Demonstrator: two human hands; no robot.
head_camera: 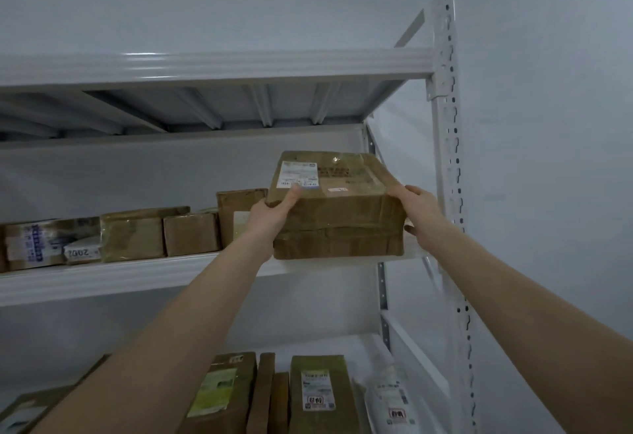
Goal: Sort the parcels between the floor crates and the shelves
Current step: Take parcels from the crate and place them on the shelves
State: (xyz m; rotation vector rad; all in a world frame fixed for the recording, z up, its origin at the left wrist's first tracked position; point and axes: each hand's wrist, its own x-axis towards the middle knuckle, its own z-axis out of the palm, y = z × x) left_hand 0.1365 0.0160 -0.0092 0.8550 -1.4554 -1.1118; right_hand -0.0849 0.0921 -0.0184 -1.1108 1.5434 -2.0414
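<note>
A large brown cardboard parcel [337, 209], wrapped in clear tape with a white label on top, sits at the right end of the middle shelf [137, 279], its front overhanging the shelf edge. My left hand [274, 214] grips its left front corner, thumb on top by the label. My right hand [416, 209] holds its right side, fingers wrapped round the edge. Both arms are stretched up towards it.
Several smaller brown parcels [133, 236] stand in a row on the same shelf to the left. The shelf below holds upright parcels [318, 396] and a white bag [390, 402]. A white perforated upright [448, 159] bounds the rack on the right, a wall beyond it.
</note>
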